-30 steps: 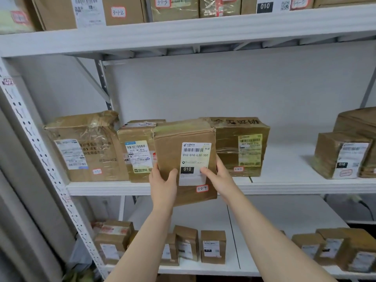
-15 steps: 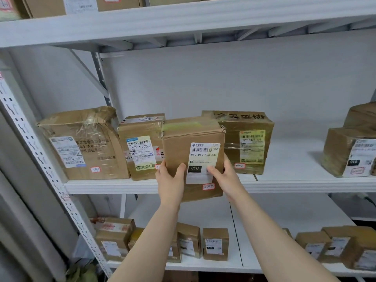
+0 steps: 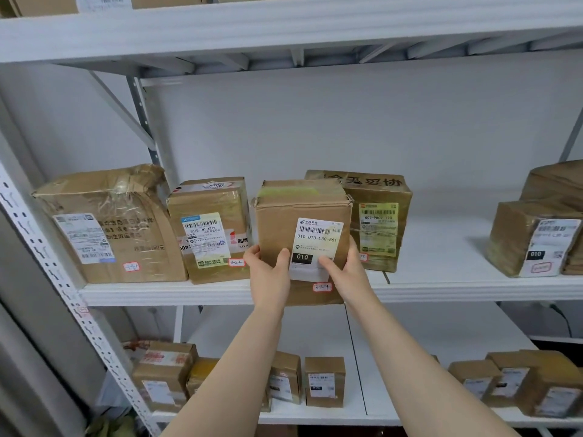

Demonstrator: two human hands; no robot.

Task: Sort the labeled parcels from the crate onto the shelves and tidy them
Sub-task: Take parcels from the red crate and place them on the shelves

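The shelf [image 3: 189,294] is plain white; the middle parcel [image 3: 277,228] at its front edge is tan cardboard with a yellow-green strip on top, a white label with black barcode stripes and a black block of white digits, and a red-outlined white sticker [image 3: 322,287]. Toward the left end, the large parcel [image 3: 126,247] is tan with a white label and the taped parcel [image 3: 208,200] has a pale-yellow label with a blue band. The dark parcel [image 3: 375,190] behind is olive-brown with black characters and a yellow-green label.
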